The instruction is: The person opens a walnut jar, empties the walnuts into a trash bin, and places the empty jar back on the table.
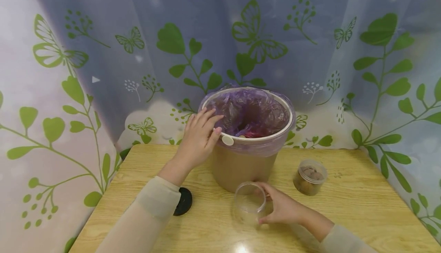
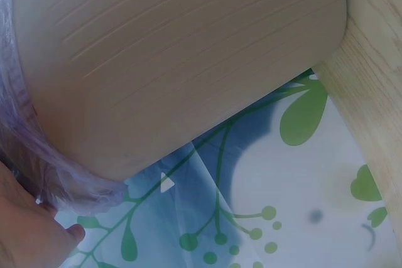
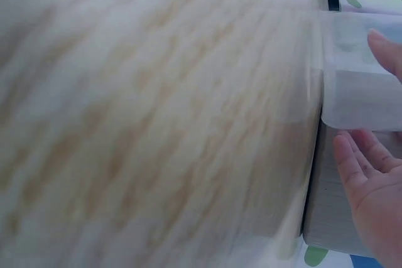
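Note:
In the head view, my left hand [image 1: 201,136] rests at the near left rim of a brown bin [image 1: 241,168], its fingers fairly straight over the edge. A purple plastic bag [image 1: 289,140] lines the bin and folds over its white rim. My right hand [image 1: 284,207] is at the right side of a clear round jar [image 1: 249,207] that stands upright on the table. Thumb and fingers lie loosely on either side of it; in the right wrist view the fingers [image 3: 355,161] look straight. I cannot tell how firmly they touch the jar.
A second clear jar [image 1: 310,178] with brown contents stands right of the bin. A black round disc [image 1: 184,201] lies on the wooden table [image 1: 361,207], partly hidden by my left sleeve. A curtain [image 1: 213,23] with leaves and butterflies hangs behind.

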Demonstrator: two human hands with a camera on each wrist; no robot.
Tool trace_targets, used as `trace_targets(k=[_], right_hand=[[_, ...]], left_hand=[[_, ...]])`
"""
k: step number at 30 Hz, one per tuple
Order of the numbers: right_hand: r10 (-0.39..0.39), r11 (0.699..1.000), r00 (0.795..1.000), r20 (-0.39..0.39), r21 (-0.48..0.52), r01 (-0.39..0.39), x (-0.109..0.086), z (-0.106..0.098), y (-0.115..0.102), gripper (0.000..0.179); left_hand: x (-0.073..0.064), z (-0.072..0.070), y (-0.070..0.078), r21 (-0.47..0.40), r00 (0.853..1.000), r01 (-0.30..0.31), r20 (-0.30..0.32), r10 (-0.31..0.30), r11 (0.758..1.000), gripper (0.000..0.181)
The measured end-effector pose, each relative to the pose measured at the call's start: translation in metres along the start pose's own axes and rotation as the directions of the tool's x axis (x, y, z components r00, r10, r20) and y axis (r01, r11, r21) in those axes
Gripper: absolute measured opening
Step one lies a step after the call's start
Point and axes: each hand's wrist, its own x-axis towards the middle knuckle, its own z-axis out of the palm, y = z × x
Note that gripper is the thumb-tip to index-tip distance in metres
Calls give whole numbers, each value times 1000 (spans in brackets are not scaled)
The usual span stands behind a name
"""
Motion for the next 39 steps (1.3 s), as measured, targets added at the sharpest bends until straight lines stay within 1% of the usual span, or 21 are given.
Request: trace_targets(k=[4,8,12,17,22,32,39], right_hand=[[-30,999,1000,-8,-13,30,1,1,1,99],[-17,1000,1000,0,-2,17,1,0,0,99],[-14,999,1000,2,46,14,1,-2,-1,98],[-28,989,1000,4,147,27,2,-2,-1,94],[-31,980,1000,0,197,30,2,-1,-1,92],[15,978,1000,-18,210,-11,3,2,-3,91],[26,972,999,-35,233,-18,4,2,-5,89]], left_hand=[[0,0,0,-5,1000,-4,-8,4,1000,63],[1,0,-1,-6,1000,-5,-14,5,1000,63],[1,0,0,-7,1000,-7,-17,7,1000,63],[1,0,0,-6,1000,-9,-18,8,1000,64],[1,1,0,-6,1000,-9,-17,9,1000,66],[0,2,-1,-13,1000,-12,-29,12,1000,65],[0,1,-1,-10,1000,-15,-26,14,1000,62]])
